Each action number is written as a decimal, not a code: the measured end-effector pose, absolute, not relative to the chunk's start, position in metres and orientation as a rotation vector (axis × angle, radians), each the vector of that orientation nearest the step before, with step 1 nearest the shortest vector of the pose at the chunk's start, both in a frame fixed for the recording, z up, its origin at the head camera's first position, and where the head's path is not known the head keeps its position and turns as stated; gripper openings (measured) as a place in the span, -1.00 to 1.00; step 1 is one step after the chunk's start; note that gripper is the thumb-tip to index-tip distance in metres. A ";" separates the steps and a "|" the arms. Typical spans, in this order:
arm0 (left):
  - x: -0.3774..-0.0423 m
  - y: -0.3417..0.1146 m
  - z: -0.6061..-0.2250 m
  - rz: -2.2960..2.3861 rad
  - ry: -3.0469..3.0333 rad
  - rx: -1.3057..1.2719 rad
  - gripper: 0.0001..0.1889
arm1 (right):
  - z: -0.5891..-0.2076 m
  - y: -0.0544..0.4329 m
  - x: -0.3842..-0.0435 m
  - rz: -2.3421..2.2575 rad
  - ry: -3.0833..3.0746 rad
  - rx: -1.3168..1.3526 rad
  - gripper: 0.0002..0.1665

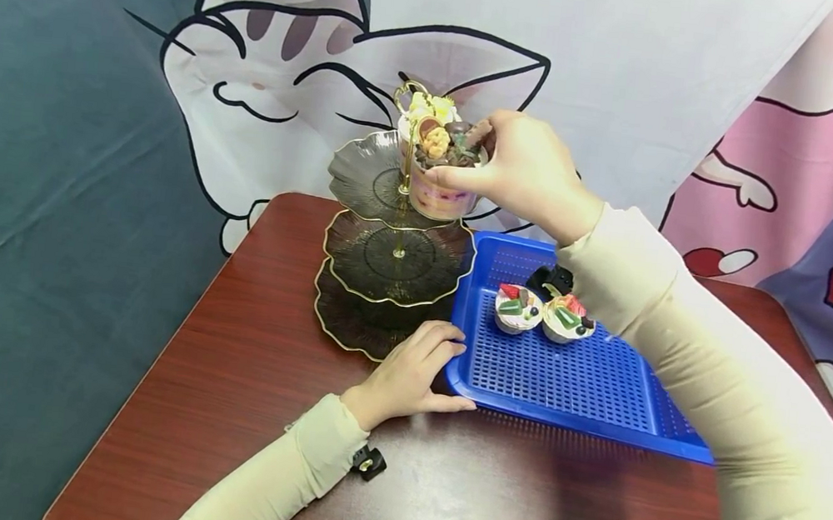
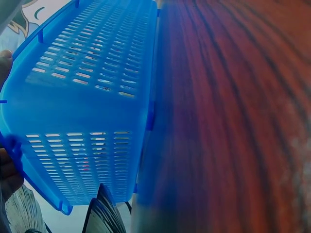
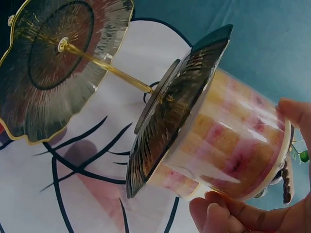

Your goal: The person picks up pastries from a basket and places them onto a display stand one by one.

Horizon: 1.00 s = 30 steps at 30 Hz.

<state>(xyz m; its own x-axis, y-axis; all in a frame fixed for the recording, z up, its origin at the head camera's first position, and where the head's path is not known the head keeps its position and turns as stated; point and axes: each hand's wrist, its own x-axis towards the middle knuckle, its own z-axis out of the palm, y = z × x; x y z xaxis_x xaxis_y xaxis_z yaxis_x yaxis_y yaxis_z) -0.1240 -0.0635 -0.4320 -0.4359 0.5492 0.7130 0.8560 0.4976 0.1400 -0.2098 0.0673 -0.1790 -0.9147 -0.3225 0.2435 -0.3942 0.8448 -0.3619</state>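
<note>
My right hand (image 1: 527,166) grips a clear layered dessert cup (image 1: 441,195) by its upper part, thumb on one side and fingers on the other. Brown chocolate-like pieces top this cup. Its base is right at the edge of the top plate (image 1: 360,175) of a three-tier stand in the right wrist view. Behind it, a second cup with pale yellow topping (image 1: 434,109) is on that same plate. My left hand (image 1: 409,376) holds the near left corner of a blue plastic basket (image 1: 563,383), fingers over one rim, thumb at the other.
Two cupcakes (image 1: 517,310) with fruit-like toppings sit side by side in the basket. The stand's dark middle plate (image 1: 397,262) and bottom plate (image 1: 350,321) have gold wavy edges. A cartoon cat cloth (image 1: 262,145) hangs behind the reddish-brown table (image 1: 223,392).
</note>
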 end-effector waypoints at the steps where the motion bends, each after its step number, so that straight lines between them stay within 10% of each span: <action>1: -0.124 -0.064 -0.432 -0.662 -2.142 -1.149 -0.32 | -0.180 0.066 -0.210 0.612 -2.843 0.560 -0.36; 30: -0.124 -0.063 -0.432 -0.663 -2.122 -1.142 -0.31 | -0.191 0.062 -0.207 0.700 -2.803 0.607 -0.31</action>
<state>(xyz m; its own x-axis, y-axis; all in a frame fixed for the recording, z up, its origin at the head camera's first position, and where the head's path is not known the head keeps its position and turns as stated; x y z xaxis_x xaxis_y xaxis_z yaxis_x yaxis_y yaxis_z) -0.1235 -0.0629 -0.4323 -0.4249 0.5399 0.7266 0.8574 0.4976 0.1317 -0.2067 0.0618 -0.1907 -0.8984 -0.3421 0.2754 -0.4314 0.8048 -0.4077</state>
